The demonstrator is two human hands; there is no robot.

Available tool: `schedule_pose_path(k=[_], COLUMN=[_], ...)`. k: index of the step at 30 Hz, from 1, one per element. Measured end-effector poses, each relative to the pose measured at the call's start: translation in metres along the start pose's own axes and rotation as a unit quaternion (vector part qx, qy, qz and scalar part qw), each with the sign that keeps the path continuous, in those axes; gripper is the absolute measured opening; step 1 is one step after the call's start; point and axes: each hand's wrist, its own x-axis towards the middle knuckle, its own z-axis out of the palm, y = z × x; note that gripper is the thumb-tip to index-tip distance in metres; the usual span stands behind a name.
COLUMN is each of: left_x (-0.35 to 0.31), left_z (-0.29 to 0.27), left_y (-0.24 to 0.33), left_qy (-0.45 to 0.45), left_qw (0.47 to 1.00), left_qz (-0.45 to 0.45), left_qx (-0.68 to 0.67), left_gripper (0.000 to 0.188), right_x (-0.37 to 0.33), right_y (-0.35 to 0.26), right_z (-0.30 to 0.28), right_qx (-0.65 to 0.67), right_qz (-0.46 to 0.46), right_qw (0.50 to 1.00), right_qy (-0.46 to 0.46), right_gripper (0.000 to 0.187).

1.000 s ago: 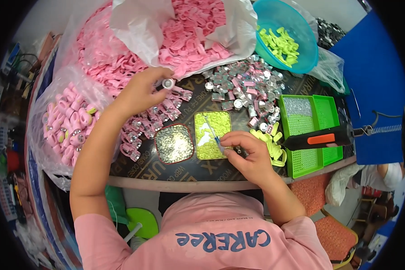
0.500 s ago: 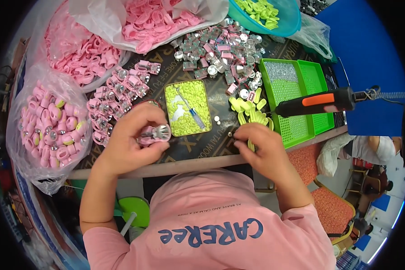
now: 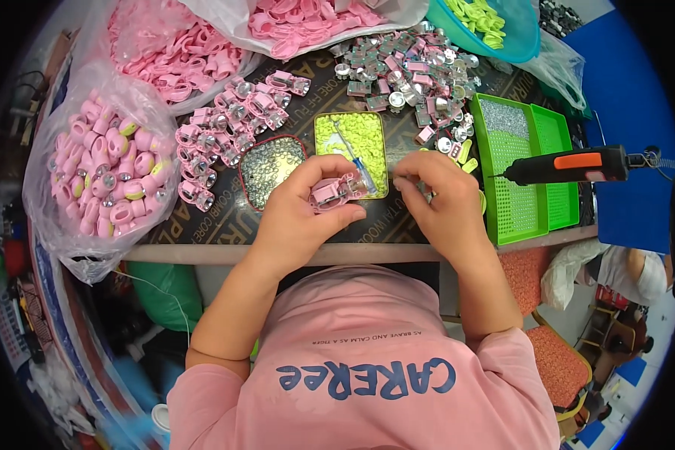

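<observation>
In my left hand (image 3: 289,217) is a pink plastic flashlight housing (image 3: 328,195) with a silver reflector at its right end, gripped between thumb and fingers. To the right, my right hand (image 3: 444,196) has its fingers pinched together; whatever is between them is too small or hidden to tell. Behind the housing stands a rectangular tin (image 3: 350,124) of small yellow-green pieces, a screwdriver (image 3: 363,172) with a blue handle lying across it. A red-rimmed tin (image 3: 241,176) of small shiny pieces is beside my left hand. Yellow-green strips (image 3: 469,165) lie partly behind my right hand.
Pink housings with reflectors (image 3: 236,120) pile up at the left, beyond a bag of pink parts (image 3: 116,172). Silver-and-pink assemblies (image 3: 405,71) heap at the back. Green trays (image 3: 514,202) stand at the right, under a hanging electric screwdriver (image 3: 566,165).
My left hand has moved right with the housing, uncovering the red-rimmed tin. My right hand has drawn back from the table's front edge, and the two hands are closer together. The view has shifted.
</observation>
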Motion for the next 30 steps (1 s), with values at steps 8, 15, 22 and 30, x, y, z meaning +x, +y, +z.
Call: schedule_pose_path(k=[8, 15, 22, 30], left_x=[-0.005, -0.008, -0.015, -0.029], left_z=[-0.017, -0.028, -0.040, -0.073], left_y=[-0.008, -0.007, -0.007, -0.009], left_qy=[-0.030, 0.008, 0.007, 0.027], left_qw=[0.972, 0.964, 0.979, 0.966], left_qz=[-0.035, -0.044, -0.028, -0.017], left_qx=[-0.232, -0.264, -0.203, -0.256], left_gripper=[0.027, 0.027, 0.024, 0.032], right_x=[0.038, 0.079, 0.130, 0.186], right_y=[0.019, 0.022, 0.014, 0.000], right_z=[-0.006, -0.002, 0.015, 0.067], right_qx=[-0.056, -0.134, -0.133, -0.118], right_qz=[0.012, 0.022, -0.015, -0.073], right_qw=[0.992, 0.984, 0.985, 0.984], right_qy=[0.114, 0.111, 0.106, -0.109], right_gripper=[0.018, 0.021, 0.019, 0.024])
